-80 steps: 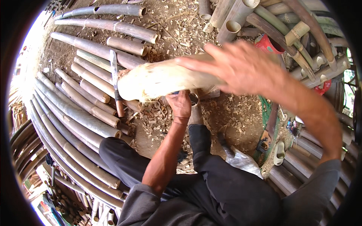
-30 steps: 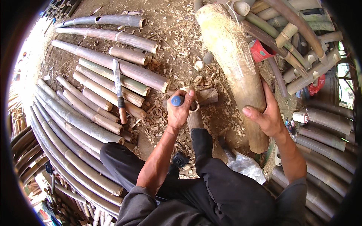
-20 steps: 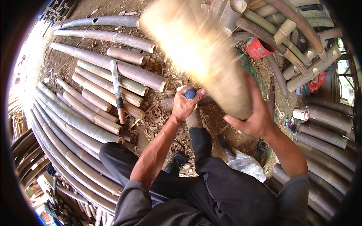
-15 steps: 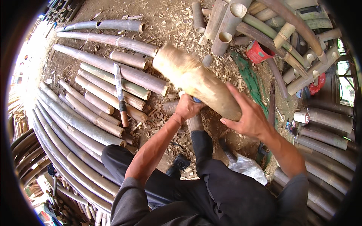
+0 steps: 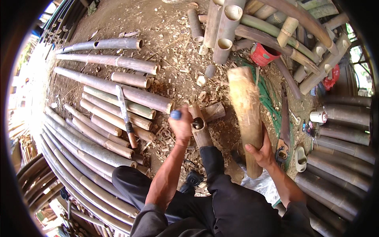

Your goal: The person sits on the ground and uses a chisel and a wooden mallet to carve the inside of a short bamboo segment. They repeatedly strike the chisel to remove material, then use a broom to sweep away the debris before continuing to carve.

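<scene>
My left hand (image 5: 182, 127) is closed around a chisel (image 5: 175, 115), whose blue handle end sticks out past the fist. Its dark metal end sits at an opening cut in a bamboo piece (image 5: 203, 137), which lies beside or under my dark-clothed foot. The fist hides most of the tool. In my right hand (image 5: 262, 152) is a thick wooden club (image 5: 248, 118), gripped near its lower end and held upright, apart from the chisel. The club's upper part is pale, battered and frayed. Another short bamboo piece (image 5: 213, 111) lies against the worked one.
Bamboo poles (image 5: 114, 93) lie in rows to the left, with a long knife (image 5: 124, 108) across them. A handsaw (image 5: 284, 126), a red bucket (image 5: 263, 54) and stacked bamboo (image 5: 292, 39) are on the right. Shavings cover the ground; clear plastic (image 5: 260, 187) lies near my leg.
The club has swung from above my left hand to the right and now stands upright. My left hand has shifted slightly left and down, exposing the opening in the bamboo.
</scene>
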`<state>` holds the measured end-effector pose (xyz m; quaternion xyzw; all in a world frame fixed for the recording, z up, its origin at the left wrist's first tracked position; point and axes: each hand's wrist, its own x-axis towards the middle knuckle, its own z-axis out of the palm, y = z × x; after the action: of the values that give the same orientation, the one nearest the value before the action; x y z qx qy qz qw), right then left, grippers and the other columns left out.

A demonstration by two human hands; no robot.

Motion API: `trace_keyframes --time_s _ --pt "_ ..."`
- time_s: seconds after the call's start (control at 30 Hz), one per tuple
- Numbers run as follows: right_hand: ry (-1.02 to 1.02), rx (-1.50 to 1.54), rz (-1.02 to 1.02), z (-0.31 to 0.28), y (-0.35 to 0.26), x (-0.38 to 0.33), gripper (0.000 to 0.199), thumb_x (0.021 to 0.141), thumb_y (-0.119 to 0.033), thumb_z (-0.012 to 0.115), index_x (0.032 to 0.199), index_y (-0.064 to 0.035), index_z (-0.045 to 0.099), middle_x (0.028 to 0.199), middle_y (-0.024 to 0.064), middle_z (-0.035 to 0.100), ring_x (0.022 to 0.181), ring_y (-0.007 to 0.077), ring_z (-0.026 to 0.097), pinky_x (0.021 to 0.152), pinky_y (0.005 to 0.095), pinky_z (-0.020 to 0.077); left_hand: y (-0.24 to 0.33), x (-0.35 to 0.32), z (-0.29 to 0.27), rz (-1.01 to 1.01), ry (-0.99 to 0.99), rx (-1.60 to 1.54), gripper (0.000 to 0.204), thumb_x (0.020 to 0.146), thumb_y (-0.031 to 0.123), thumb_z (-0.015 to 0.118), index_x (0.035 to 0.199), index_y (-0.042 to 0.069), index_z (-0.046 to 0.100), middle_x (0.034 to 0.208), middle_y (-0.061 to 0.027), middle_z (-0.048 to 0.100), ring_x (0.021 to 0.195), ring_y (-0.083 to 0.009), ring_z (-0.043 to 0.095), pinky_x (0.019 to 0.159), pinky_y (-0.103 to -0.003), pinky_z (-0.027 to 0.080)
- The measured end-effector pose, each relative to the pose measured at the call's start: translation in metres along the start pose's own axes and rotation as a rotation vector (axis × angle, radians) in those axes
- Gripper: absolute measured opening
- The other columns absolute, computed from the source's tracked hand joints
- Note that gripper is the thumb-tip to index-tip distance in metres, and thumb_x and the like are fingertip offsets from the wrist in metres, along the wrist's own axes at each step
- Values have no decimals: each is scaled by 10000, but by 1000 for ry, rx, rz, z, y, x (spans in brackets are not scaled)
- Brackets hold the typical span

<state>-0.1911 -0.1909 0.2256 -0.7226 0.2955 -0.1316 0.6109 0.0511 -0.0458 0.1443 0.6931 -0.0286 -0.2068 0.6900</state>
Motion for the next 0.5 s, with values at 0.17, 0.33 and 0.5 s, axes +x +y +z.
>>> trace_keyframes --time_s 0.17,0.33,0.5 --pt "127 -78 245 -23 53 -27 860 787 -299 735 1444 26 285 1339 180 481 1222 255 492 1033 361 389 21 27 4 -85 -286 86 209 882 223 653 807 48 567 681 -28 575 597 -117 544 598 -274 476" --pt "197 -63 382 -29 77 -55 851 780 -245 748 1446 16 287 1350 178 476 1202 253 514 1007 360 421 52 28 39 337 -479 384 306 896 148 655 1141 32 510 837 -16 575 703 -99 522 660 -268 466" --pt "223 43 364 -23 96 -73 879 765 -231 769 1449 10 273 1319 189 495 1198 279 512 1008 380 418 45 41 63 217 -691 281 350 889 161 702 1175 62 525 840 30 559 743 -56 497 659 -238 433"
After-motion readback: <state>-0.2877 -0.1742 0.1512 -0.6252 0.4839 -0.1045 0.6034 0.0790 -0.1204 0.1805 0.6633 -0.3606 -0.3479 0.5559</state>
